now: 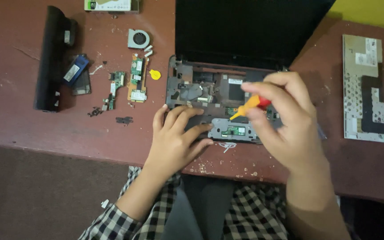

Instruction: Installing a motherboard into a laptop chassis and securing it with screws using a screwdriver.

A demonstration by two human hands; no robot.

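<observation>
An opened laptop base with its keyboard removed lies on the reddish-brown table, its dark screen tilted up behind. My left hand rests flat on the base's front left edge, fingers spread beside the grey touchpad bracket. My right hand grips a small orange and red screwdriver, its tip pointing down-left into the base just above the bracket.
Left of the laptop lie a long black battery, a blue part, two green circuit boards, a round fan, a yellow pick and loose screws. The removed keyboard lies face down at right.
</observation>
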